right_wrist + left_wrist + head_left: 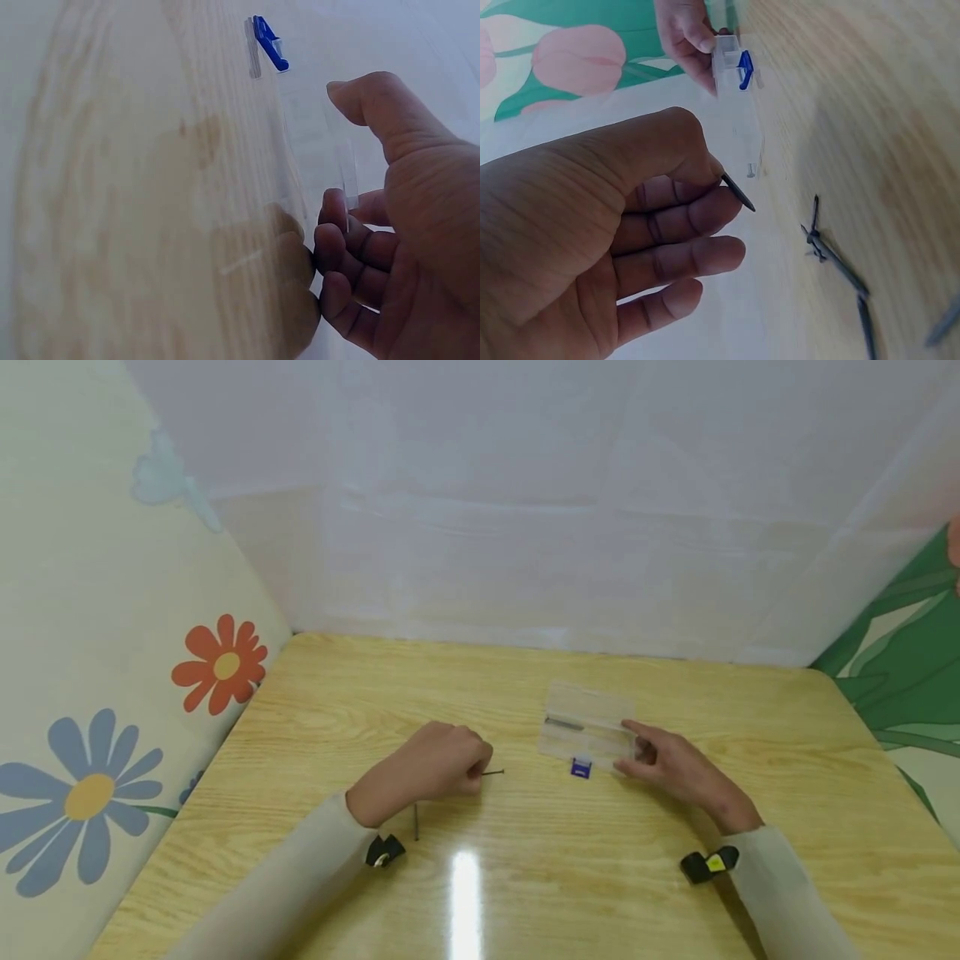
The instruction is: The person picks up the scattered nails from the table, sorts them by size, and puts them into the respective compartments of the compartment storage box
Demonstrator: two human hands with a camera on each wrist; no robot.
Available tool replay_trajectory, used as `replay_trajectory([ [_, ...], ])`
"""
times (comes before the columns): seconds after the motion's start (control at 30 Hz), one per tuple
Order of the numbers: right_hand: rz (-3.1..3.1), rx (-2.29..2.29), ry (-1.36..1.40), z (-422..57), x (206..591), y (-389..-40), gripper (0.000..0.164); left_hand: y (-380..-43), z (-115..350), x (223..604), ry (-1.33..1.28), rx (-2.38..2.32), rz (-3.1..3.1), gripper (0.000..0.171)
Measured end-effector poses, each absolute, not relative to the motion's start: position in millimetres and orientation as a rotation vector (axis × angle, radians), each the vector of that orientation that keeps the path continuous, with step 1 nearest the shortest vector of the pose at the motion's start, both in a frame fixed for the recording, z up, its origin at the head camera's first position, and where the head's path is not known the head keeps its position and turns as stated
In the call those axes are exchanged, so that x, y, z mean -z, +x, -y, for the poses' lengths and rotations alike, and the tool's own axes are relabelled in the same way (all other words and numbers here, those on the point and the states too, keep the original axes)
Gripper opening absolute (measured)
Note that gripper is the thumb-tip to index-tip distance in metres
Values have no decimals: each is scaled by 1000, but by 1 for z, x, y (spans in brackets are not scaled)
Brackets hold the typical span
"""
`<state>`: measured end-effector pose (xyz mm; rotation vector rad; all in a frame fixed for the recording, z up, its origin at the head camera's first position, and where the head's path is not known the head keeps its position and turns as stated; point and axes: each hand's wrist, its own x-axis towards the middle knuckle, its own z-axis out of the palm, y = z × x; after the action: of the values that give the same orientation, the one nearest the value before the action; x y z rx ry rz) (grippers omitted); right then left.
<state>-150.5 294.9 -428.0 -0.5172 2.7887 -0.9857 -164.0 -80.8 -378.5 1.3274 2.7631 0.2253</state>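
Observation:
My left hand (435, 760) pinches a dark nail (739, 193) between thumb and forefinger, its pointed end sticking out above the table; the other fingers are bent loosely. Several more nails (841, 264) lie beneath and beside that hand, one of them (416, 822) near the wrist in the head view. To the right is a clear plastic box (592, 745) with its lid raised back and a blue latch (581, 768) at its front. A dark nail (564, 724) lies in the box. My right hand (675, 767) grips the box's right end between thumb and fingers.
The wood-grain table (585, 877) runs back to a white sheet (480, 527). A flowered panel (90, 610) stands along the left edge, and green leaf print (907, 652) at the right. A black band (708, 865) sits at my right wrist.

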Motion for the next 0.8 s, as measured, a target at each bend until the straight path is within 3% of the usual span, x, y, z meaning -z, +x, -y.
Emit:
replay_trajectory([
  [0.37, -2790, 985, -524, -297, 428, -151, 73, -188, 48, 372, 1393, -109, -2677, 37],
  [0.8, -2800, 971, -546, -297, 430, -152, 73, -223, 17, 366, 1388, -269, -2637, 30],
])
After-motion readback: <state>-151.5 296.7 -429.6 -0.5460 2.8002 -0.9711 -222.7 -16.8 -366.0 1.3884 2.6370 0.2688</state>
